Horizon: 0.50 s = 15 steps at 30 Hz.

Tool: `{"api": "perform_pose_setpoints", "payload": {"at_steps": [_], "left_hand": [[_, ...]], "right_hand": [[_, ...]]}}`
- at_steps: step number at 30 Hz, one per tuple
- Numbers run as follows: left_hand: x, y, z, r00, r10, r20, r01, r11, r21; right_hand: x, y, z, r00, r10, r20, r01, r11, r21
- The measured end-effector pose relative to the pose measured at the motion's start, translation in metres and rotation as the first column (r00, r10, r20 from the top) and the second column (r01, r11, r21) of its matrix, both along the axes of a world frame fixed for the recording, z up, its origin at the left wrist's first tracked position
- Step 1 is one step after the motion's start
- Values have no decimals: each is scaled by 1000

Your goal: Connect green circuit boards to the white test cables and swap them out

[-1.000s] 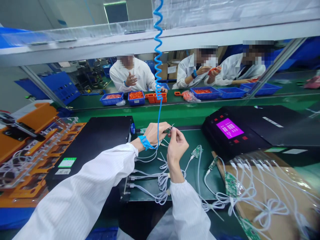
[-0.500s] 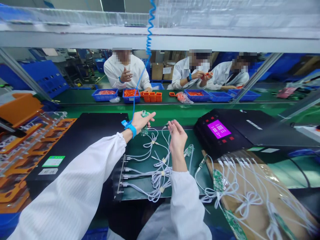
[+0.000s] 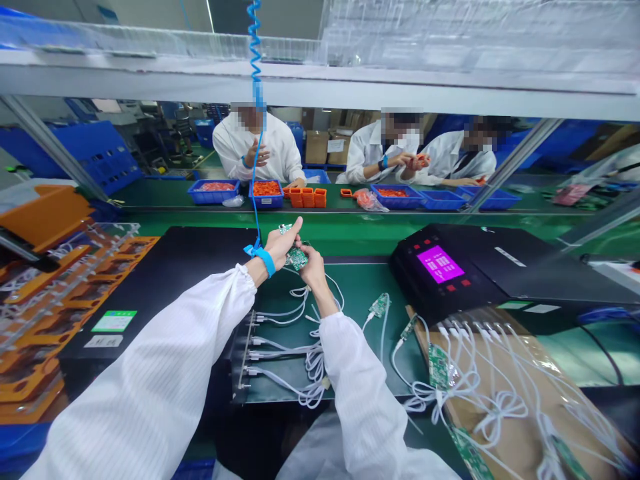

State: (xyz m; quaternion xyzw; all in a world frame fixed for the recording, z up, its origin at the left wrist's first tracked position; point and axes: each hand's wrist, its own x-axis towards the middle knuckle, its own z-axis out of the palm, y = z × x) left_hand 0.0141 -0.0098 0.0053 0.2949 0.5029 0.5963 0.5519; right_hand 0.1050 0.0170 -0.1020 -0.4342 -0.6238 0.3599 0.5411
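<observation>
Hands meet near the center of the frame, where a green circuit board (image 3: 297, 259) is held above a dark green tabletop (image 3: 360, 283). The left hand (image 3: 278, 245), a blue strap (image 3: 265, 261) around its wrist, has a closed grip on the board, while the right hand (image 3: 313, 269) pinches its right edge; fingers hide part of it. Below, white cables (image 3: 315, 367) lie bundled on the tabletop, several plugged into a black box (image 3: 200, 280) at left. At right, a black unit (image 3: 500, 263) shows a lit magenta screen (image 3: 441, 264). Across the upper frame, three co-workers (image 3: 283, 143) in white sit behind blue bins (image 3: 215, 198), some filled with orange pieces (image 3: 267, 188).
</observation>
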Motion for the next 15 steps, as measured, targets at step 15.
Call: {"api": "perform_pose_setpoints", "payload": {"at_steps": [15], "left_hand": [[4, -1, 3, 999, 16, 31, -16, 1000, -5]], "right_hand": [[-1, 10, -18, 992, 45, 115, -36, 996, -78]]}}
